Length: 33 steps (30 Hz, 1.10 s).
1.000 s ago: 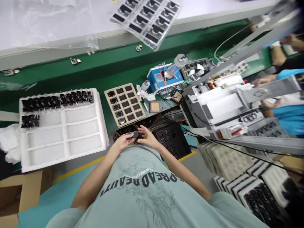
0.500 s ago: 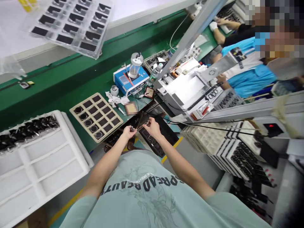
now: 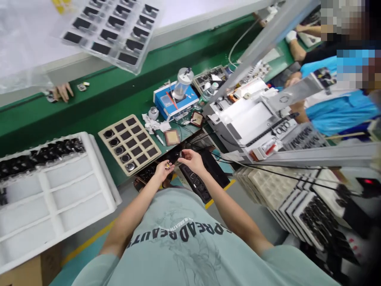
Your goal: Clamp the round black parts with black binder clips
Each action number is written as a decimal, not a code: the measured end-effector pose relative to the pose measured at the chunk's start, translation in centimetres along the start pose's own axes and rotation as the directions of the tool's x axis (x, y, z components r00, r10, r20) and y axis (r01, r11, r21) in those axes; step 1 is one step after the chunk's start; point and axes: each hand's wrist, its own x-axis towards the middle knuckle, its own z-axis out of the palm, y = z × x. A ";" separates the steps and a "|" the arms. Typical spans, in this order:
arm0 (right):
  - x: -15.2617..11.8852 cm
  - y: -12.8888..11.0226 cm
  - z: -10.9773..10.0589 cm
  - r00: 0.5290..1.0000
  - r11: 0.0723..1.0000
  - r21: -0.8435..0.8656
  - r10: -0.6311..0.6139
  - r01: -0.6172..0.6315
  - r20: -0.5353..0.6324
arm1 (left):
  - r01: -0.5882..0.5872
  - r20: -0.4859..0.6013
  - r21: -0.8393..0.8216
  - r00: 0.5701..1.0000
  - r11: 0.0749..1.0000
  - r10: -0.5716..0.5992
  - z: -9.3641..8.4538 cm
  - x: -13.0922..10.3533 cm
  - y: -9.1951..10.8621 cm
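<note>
My left hand (image 3: 162, 171) is palm up, fingers curled around a small round watch part (image 3: 167, 165) that shows a yellowish glint. Close by on the right, my right hand (image 3: 193, 162) pinches a dark round watch case (image 3: 180, 155) between thumb and fingers. A small gap separates the two pieces. Both hands are in front of the bench edge, above a black tray (image 3: 195, 182) with dark square pieces. Left of them, a beige compartment tray (image 3: 143, 162) lies on the green bench, with round watch cases (image 3: 130, 166) along its near-left row.
On the bench stand a blue device (image 3: 162, 104), a clear jar (image 3: 181, 88), a plastic bottle (image 3: 206, 95) and crumpled tissue (image 3: 149, 122). White trays (image 3: 86, 190) are at left, stacked trays (image 3: 268, 186) at right. Another person's hand (image 3: 63, 92) rests across the bench; a co-worker in blue sits at right.
My hands have moved a little apart, and the round part in my left palm now shows. The view has shifted left. Another person's hand has appeared at the upper left.
</note>
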 end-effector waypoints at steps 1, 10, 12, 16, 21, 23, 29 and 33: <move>0.7 -0.9 1.1 0.999 0.999 -0.040 -0.021 0.022 0.040 | -0.016 0.033 -0.004 0.999 1.000 0.016 -1.3 -1.2 0.0; 6.2 -9.9 16.0 0.833 0.626 -0.689 0.111 0.366 0.543 | -0.217 0.092 -0.017 0.972 0.976 0.218 -14.5 -10.1 1.3; 6.4 -10.5 18.3 0.832 0.543 -0.759 0.182 0.359 0.523 | -0.228 0.064 -0.063 0.971 0.972 0.232 -16.6 -10.9 1.6; 4.9 -10.2 20.4 0.865 0.456 -0.823 0.195 0.337 0.462 | -0.244 0.033 -0.135 0.968 0.960 0.251 -19.6 -11.5 2.2; 1.0 -7.3 20.6 0.944 0.545 -0.795 0.018 0.267 0.329 | -0.273 0.047 -0.143 0.958 0.951 0.282 -21.6 -12.1 3.1; -0.3 -5.9 20.9 0.962 0.615 -0.749 -0.060 0.245 0.266 | -0.289 0.051 -0.128 0.953 0.949 0.297 -21.9 -12.3 3.6; -1.2 -3.4 21.7 0.980 0.797 -0.573 -0.181 0.193 0.077 | -0.330 0.039 -0.038 0.943 0.943 0.332 -21.8 -12.2 4.8; -2.9 -3.7 21.2 0.988 0.951 -0.271 -0.155 0.151 0.007 | -0.445 0.006 0.051 0.895 0.894 0.445 -21.3 -11.5 5.6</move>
